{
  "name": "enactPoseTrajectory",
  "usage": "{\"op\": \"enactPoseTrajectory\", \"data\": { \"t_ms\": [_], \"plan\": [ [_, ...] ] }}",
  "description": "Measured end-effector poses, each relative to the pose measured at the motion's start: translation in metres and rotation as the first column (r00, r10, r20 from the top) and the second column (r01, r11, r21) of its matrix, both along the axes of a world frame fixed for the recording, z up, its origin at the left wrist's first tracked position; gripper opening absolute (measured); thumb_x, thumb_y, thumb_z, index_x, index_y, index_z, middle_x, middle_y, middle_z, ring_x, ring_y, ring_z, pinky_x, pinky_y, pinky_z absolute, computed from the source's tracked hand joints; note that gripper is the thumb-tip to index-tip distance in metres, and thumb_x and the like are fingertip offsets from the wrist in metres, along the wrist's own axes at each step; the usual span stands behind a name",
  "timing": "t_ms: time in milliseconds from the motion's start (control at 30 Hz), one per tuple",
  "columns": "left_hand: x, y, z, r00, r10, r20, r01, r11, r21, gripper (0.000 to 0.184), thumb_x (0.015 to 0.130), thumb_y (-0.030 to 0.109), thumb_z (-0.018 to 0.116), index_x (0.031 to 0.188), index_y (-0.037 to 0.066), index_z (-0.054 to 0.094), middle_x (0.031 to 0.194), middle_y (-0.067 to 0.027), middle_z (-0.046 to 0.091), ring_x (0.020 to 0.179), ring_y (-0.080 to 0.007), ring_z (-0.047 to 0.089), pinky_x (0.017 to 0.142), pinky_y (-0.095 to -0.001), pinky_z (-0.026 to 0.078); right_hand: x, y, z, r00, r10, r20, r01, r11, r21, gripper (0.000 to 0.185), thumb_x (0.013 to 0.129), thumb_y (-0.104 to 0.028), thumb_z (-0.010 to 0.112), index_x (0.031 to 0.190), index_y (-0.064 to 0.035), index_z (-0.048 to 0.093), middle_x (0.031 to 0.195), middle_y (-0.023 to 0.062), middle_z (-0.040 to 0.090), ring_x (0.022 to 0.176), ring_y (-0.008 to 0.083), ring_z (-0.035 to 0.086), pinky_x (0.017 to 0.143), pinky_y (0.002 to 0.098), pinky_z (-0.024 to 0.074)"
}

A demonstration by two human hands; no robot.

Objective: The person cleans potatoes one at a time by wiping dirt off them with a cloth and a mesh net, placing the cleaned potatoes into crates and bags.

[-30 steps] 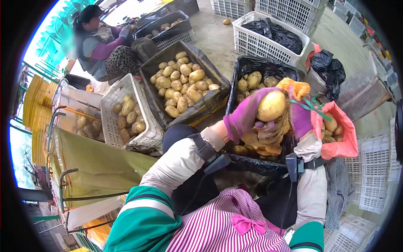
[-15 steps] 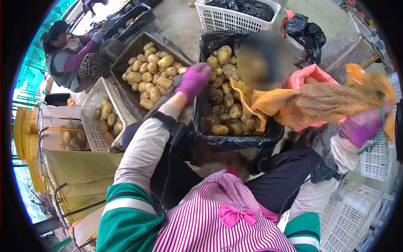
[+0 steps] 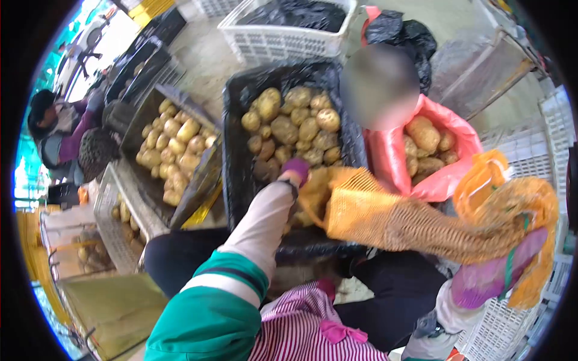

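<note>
My left hand (image 3: 295, 169), in a purple glove, is down among the potatoes (image 3: 283, 129) in a crate lined with black plastic (image 3: 235, 180). It is beside the mouth of an orange mesh bag (image 3: 421, 225); its fingers are mostly hidden. My right hand (image 3: 500, 271), also gloved in purple, is closed around the gathered far end of this bag. Stretched sideways between both hands, the bag has its open end in the crate's near right part. A green cord (image 3: 515, 265) crosses by my right hand.
A pink sack of potatoes (image 3: 385, 153) stands right of the crate. To the left is another potato-filled crate (image 3: 135, 129), with a person (image 3: 72, 135) beyond it. A white crate (image 3: 286, 43) stands behind, and black bags (image 3: 415, 42) lie at the back right.
My left hand has moved from the left crate's edge down into the middle crate. My right hand and the bag's end are lower, and the head view has shifted.
</note>
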State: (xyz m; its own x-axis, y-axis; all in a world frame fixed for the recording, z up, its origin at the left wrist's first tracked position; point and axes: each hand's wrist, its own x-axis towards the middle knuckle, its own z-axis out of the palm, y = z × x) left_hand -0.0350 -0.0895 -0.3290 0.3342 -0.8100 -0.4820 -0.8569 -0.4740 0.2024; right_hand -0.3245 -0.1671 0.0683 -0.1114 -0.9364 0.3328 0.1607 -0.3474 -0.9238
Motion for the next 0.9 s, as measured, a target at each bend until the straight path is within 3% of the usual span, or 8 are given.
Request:
{"op": "enactPoseTrajectory", "data": {
  "t_ms": [233,433,533,567,600,633,767,900],
  "plan": [
    [0.006,-0.010,-0.013,0.984,-0.099,0.147,0.090,0.993,0.070,0.021,0.079,0.020,0.061,0.096,0.012,0.070,0.102,-0.0168,0.068,0.095,-0.0323,0.066,0.076,-0.0442,0.053,-0.016,-0.004,-0.022,0.998,0.040,-0.058,-0.035,0.996,0.079,0.044,0.099,-0.033,0.044,0.130,-0.0004,0.047,0.123,0.0155,0.057,0.107,0.0265,0.060,0.089,0.0399,0.0499],
    [0.037,0.007,0.013,0.951,-0.050,-0.304,0.105,0.980,0.169,0.035,0.082,0.040,0.059,0.096,0.009,0.070,0.097,-0.0108,0.067,0.087,-0.0284,0.064,0.074,-0.0407,0.050,-0.003,-0.005,-0.041,0.960,0.257,-0.113,-0.242,0.962,0.127,0.041,0.099,-0.030,0.044,0.128,-0.0008,0.049,0.123,0.0147,0.058,0.108,0.0260,0.059,0.091,0.0390,0.0479],
    [0.036,0.018,0.148,0.528,0.345,-0.776,-0.399,0.907,0.132,0.041,0.085,0.045,0.060,0.079,0.005,0.067,0.070,-0.0038,0.063,0.065,-0.0131,0.060,0.061,-0.0323,0.048,0.002,-0.003,-0.039,0.947,0.298,-0.123,-0.287,0.953,0.096,0.039,0.099,-0.028,0.045,0.127,-0.0009,0.051,0.122,0.0144,0.058,0.109,0.0257,0.058,0.092,0.0386,0.0470],
    [0.053,0.021,0.165,0.608,0.200,-0.768,-0.342,0.939,-0.025,0.038,0.087,0.042,0.062,0.087,0.004,0.066,0.077,-0.0046,0.064,0.067,-0.0133,0.061,0.065,-0.0303,0.053,0.005,-0.002,-0.036,0.941,0.314,-0.124,-0.305,0.948,0.088,0.039,0.099,-0.028,0.045,0.127,-0.0010,0.051,0.122,0.0142,0.058,0.109,0.0256,0.058,0.092,0.0384,0.0466],
    [0.042,0.034,0.218,0.005,0.187,-0.982,-0.486,0.859,0.161,0.036,0.089,0.037,0.062,0.099,0.002,0.061,0.088,-0.0076,0.065,0.072,-0.0149,0.064,0.074,-0.0299,0.057,0.010,0.000,-0.035,0.934,0.334,-0.123,-0.327,0.942,0.079,0.038,0.099,-0.027,0.045,0.126,-0.0011,0.051,0.122,0.0141,0.058,0.109,0.0255,0.058,0.092,0.0383,0.0463],
    [0.032,0.052,0.275,-0.097,0.236,-0.967,-0.519,0.817,0.251,0.037,0.095,0.036,0.052,0.117,0.006,0.057,0.101,-0.0086,0.066,0.088,-0.0175,0.066,0.076,-0.0311,0.056,0.016,0.003,-0.033,0.925,0.361,-0.120,-0.355,0.932,0.068,0.037,0.099,-0.027,0.045,0.126,-0.0011,0.052,0.122,0.0140,0.058,0.110,0.0254,0.058,0.093,0.0381,0.0460],
    [0.014,0.120,0.345,0.020,-0.128,-0.992,-0.581,0.806,-0.116,0.052,0.097,0.044,0.043,0.132,0.005,0.048,0.109,-0.0133,0.065,0.088,-0.0228,0.067,0.070,-0.0274,0.055,0.050,0.022,-0.026,0.861,0.493,-0.120,-0.492,0.870,0.045,0.035,0.099,-0.025,0.045,0.125,-0.0013,0.053,0.122,0.0135,0.059,0.111,0.0251,0.057,0.094,0.0376,0.0447],
    [-0.006,0.152,0.362,-0.195,-0.263,-0.945,-0.665,0.744,-0.069,0.057,0.099,0.051,0.028,0.135,0.009,0.042,0.107,-0.0119,0.064,0.080,-0.0204,0.066,0.060,-0.0235,0.051,0.092,0.057,-0.022,0.759,0.628,-0.173,-0.637,0.771,0.004,0.033,0.099,-0.023,0.046,0.124,-0.0015,0.055,0.121,0.0130,0.059,0.112,0.0247,0.056,0.095,0.0370,0.0434]
  ]
}}
